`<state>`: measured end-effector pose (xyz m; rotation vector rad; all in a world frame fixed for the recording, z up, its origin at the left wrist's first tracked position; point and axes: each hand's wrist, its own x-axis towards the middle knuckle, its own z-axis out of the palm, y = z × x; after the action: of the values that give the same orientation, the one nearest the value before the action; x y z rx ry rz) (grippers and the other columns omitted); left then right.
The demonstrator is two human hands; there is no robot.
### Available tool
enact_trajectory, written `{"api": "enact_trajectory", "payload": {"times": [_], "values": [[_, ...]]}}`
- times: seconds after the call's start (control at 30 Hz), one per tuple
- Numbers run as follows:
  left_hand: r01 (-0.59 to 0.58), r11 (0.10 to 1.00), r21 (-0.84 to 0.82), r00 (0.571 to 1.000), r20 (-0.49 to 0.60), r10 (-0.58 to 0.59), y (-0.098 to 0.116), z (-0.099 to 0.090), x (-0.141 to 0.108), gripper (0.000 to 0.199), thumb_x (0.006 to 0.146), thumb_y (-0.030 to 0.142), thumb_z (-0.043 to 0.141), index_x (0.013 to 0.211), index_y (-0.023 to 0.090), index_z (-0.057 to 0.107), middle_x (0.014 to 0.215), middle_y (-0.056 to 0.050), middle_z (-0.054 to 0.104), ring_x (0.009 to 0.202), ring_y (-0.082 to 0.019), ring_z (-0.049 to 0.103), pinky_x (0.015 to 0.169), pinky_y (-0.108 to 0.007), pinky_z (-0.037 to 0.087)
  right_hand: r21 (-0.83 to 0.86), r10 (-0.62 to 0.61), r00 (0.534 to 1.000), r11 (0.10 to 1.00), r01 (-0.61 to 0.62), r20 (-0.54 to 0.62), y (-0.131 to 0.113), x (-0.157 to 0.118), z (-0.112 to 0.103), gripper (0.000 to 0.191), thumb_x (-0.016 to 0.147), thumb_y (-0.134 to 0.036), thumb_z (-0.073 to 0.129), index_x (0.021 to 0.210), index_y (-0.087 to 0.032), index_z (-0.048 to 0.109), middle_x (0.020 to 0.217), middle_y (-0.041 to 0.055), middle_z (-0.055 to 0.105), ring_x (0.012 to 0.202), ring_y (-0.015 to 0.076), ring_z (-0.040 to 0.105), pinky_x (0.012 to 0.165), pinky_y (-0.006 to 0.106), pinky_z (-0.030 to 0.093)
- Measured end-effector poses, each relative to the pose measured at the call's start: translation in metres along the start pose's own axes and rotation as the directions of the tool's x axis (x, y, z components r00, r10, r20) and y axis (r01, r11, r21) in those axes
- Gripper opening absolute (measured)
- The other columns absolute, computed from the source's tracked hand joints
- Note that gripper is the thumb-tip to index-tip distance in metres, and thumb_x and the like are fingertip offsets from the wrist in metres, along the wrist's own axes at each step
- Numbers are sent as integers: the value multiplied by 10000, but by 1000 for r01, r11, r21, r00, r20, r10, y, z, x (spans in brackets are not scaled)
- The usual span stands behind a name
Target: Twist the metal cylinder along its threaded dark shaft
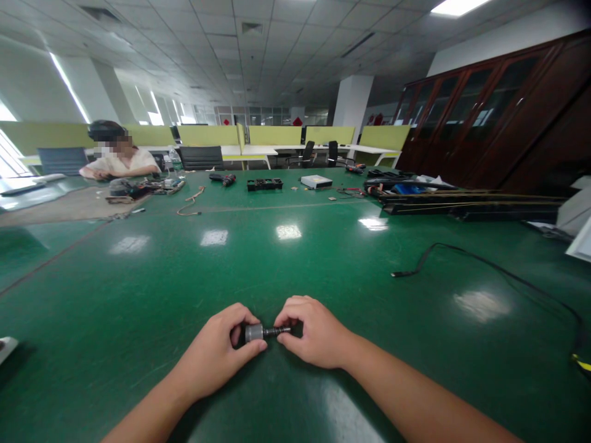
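the left grip (220, 346) clasps a grey cylinder (254, 333) at a green worktop (249, 271) while the right grip (314, 333) pinches its thin shaft (271, 331).

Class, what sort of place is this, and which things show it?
Probably an office, partly used as a workshop: partitions and white desks stand in the background, while what looks like a drill lies on the green table.

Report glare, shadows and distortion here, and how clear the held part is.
Head view: pale glare patches mark the green tabletop. Head view: the dark wood cabinets lean, apparently wide-angle distortion. Head view: shadows darken beneath the left hand and right hand; the metal part is discernible, its fine detail soft.
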<state>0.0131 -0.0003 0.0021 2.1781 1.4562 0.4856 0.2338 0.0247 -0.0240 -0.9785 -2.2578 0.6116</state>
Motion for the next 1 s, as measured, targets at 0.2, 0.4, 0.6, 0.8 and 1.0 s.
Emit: {"api": "enact_trajectory", "payload": {"times": [0.2, 0.4, 0.6, 0.8, 1.0], "values": [[16, 1000, -3, 1000, -6, -16, 1, 1, 1, 179, 822, 369, 649, 893, 204, 638, 727, 32, 535, 665, -159, 511, 620, -254, 354, 8, 12, 1000, 1000, -12, -1, 0, 0, -1, 105, 725, -142, 707, 815, -193, 686, 760, -7, 641, 744, 148, 573, 717, 280, 393], [17, 1000, 0, 1000, -12, -17, 0, 1, 1, 193, 825, 389, 651, 884, 205, 637, 716, 34, 530, 664, -161, 512, 619, -254, 354, 57, 2, 1000, 998, -3, 31, 8, -1, -8, 93, 713, -126, 704, 790, -178, 702, 719, -4, 619, 703, 140, 571, 663, 255, 416], [29, 1000, -8, 999, -21, -29, -3, 1, -2, 222, 821, 414, 660, 880, 201, 636, 702, 38, 525, 654, -158, 517, 620, -254, 360, 58, 156, 985, 987, -152, -75, 26, 0, -18, 114, 671, -74, 684, 744, -159, 708, 708, 12, 634, 648, 136, 564, 610, 248, 428], [21, 1000, -17, 1000, -22, -22, -3, 1, -1, 216, 824, 406, 656, 892, 202, 636, 711, 35, 537, 655, -158, 518, 616, -252, 358, 14, 57, 998, 998, -57, -3, 19, 1, -17, 109, 645, -97, 726, 720, -174, 709, 697, -1, 632, 686, 146, 571, 656, 266, 420], [30, 999, -13, 1000, -10, -30, -2, 0, -1, 222, 820, 414, 656, 879, 200, 637, 706, 33, 537, 653, -158, 516, 612, -251, 359, 0, 62, 998, 998, -62, 6, 15, 1, -14, 106, 652, -123, 751, 734, -183, 723, 710, -3, 646, 701, 147, 581, 686, 280, 415]]}}
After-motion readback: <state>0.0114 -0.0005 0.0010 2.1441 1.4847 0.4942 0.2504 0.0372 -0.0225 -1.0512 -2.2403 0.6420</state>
